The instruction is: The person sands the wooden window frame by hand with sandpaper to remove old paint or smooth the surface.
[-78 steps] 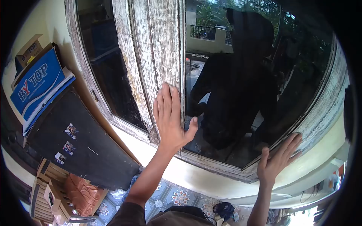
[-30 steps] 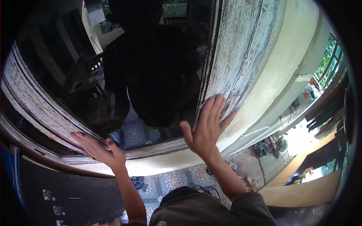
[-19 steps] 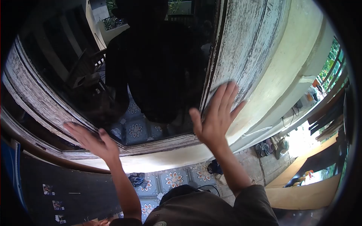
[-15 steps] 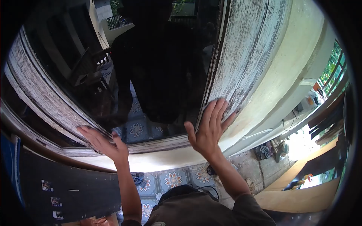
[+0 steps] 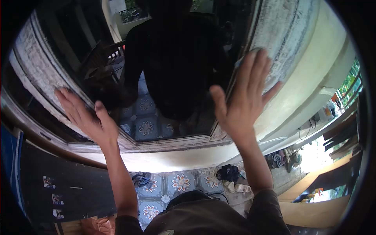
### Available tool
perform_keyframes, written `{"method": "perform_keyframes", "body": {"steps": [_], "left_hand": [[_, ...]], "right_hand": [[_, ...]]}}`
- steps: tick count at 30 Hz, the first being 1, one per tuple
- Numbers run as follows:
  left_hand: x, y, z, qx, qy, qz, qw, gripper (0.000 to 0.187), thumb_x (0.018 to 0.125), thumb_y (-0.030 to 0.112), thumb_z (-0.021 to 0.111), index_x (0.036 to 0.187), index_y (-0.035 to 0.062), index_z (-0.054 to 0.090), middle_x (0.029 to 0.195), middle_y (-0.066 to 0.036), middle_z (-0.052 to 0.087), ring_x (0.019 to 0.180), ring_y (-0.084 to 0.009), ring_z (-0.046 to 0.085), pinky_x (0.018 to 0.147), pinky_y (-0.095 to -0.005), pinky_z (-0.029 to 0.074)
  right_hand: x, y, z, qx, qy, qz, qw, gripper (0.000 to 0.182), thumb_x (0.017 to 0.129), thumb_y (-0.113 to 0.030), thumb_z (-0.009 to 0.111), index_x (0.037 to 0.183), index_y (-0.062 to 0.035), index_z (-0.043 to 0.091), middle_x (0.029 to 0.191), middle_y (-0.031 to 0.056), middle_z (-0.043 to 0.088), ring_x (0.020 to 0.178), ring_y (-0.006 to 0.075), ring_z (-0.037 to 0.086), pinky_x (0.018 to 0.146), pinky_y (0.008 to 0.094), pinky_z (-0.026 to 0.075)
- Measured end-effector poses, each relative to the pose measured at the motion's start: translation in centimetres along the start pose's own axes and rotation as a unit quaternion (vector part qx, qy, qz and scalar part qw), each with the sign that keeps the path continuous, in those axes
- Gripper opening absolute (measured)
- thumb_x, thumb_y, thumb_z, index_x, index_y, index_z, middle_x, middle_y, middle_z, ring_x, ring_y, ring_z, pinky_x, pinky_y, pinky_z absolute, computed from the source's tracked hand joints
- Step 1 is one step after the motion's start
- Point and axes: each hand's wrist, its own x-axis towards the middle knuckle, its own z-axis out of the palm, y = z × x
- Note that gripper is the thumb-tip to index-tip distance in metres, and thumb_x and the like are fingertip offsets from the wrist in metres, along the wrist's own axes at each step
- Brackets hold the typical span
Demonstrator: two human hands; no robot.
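Note:
A window with a dark glass pane and a worn, peeling white wooden frame fills the upper view. On its left upright my left hand lies with fingers stretched, the tips on the wood and the thumb apart. Against the right upright, my right hand is spread, its thumb over the edge of the glass. Neither hand holds anything. Whether the palms touch the wood is hard to tell. The glass reflects a dark figure, a bench and patterned floor tiles.
Below the sill are blue flowered floor tiles. Dark cloth and pale shoes lie to the right, more footwear farther along the wall. A crumpled blue cloth lies left, beside a dark board with small pictures.
Both hands have moved up along the frame, the left one also leftward and the right one rightward. Dark cloth and pale shoes below now show more fully.

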Motion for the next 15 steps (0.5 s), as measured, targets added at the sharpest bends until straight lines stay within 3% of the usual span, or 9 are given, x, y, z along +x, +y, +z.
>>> {"method": "perform_keyframes", "body": {"steps": [2,6,8,12,15], "left_hand": [[0.5,-0.4,-0.6,-0.005,0.000,0.004,1.000,0.073,0.095,0.044,0.044,0.150,0.0000,0.026,0.154,-0.029,0.022,0.143,-0.0445,0.022,0.113,-0.0533,0.017],[-6.8,-1.1,-0.9,0.000,-0.058,-0.030,0.998,0.076,0.089,0.037,0.049,0.147,-0.0070,0.027,0.151,-0.034,0.022,0.142,-0.0464,0.023,0.114,-0.0537,0.015],[-6.6,-1.1,-0.7,-0.001,-0.054,-0.021,0.998,0.078,0.084,0.034,0.051,0.146,-0.0076,0.028,0.151,-0.034,0.023,0.142,-0.0466,0.023,0.114,-0.0538,0.014],[1.6,-1.0,-0.7,0.000,-0.018,0.027,0.999,0.078,0.079,0.030,0.053,0.147,-0.0018,0.032,0.154,-0.028,0.024,0.142,-0.0438,0.024,0.113,-0.0540,0.013],[-0.2,-0.4,-1.1,-0.004,-0.009,0.009,1.000,0.078,0.079,0.030,0.052,0.147,-0.0022,0.031,0.153,-0.029,0.024,0.142,-0.0442,0.023,0.113,-0.0543,0.013]], "right_hand": [[0.5,-0.1,0.5,0.003,0.018,0.004,1.000,0.087,0.092,-0.063,0.043,0.150,-0.0007,0.025,0.157,0.0216,0.020,0.146,0.0381,0.016,0.109,0.0658,-0.003],[-7.7,0.2,3.2,0.055,-0.023,-0.004,0.998,0.087,0.093,-0.062,0.040,0.150,0.0015,0.022,0.157,0.0247,0.017,0.147,0.0411,0.011,0.110,0.0645,-0.005],[-9.1,-0.2,4.1,0.047,-0.012,0.014,0.999,0.087,0.094,-0.061,0.038,0.150,0.0037,0.021,0.156,0.0271,0.016,0.146,0.0431,0.012,0.110,0.0650,-0.005],[-2.3,-1.5,1.5,0.036,0.010,0.005,0.999,0.088,0.094,-0.061,0.038,0.150,0.0047,0.018,0.156,0.0274,0.015,0.145,0.0432,0.013,0.111,0.0642,-0.004],[-1.8,-1.8,1.1,0.030,0.034,0.029,0.999,0.089,0.094,-0.060,0.040,0.150,0.0046,0.015,0.156,0.0279,0.014,0.146,0.0421,0.013,0.112,0.0633,-0.004]]}}
